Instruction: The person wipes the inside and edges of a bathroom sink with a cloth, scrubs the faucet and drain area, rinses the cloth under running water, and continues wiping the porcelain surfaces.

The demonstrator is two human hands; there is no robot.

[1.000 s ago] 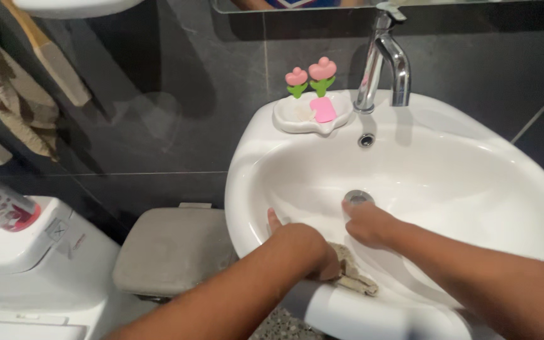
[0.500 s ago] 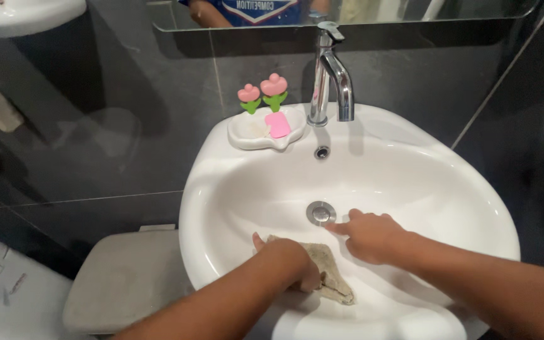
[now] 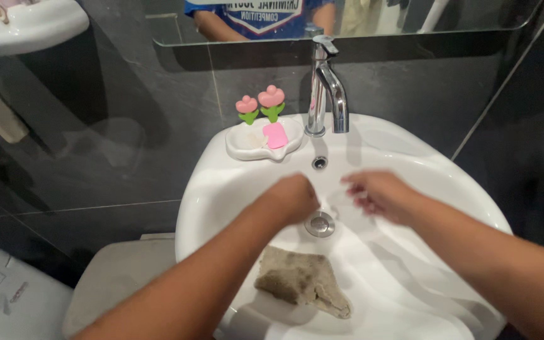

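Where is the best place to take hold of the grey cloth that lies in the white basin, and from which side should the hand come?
Probably the thick, bunched end of the grey cloth, pinched from above. It lies flat on the near slope of the basin, so nothing can slip beneath it. The left hand hovers nearest; the right hand is farther off. The thin tip toward the right offers less to grip.

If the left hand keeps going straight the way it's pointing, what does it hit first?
Probably the back wall of the sink near the overflow hole, below the tap. The left hand points up and away toward it; depth is unclear, so this is a judgement.
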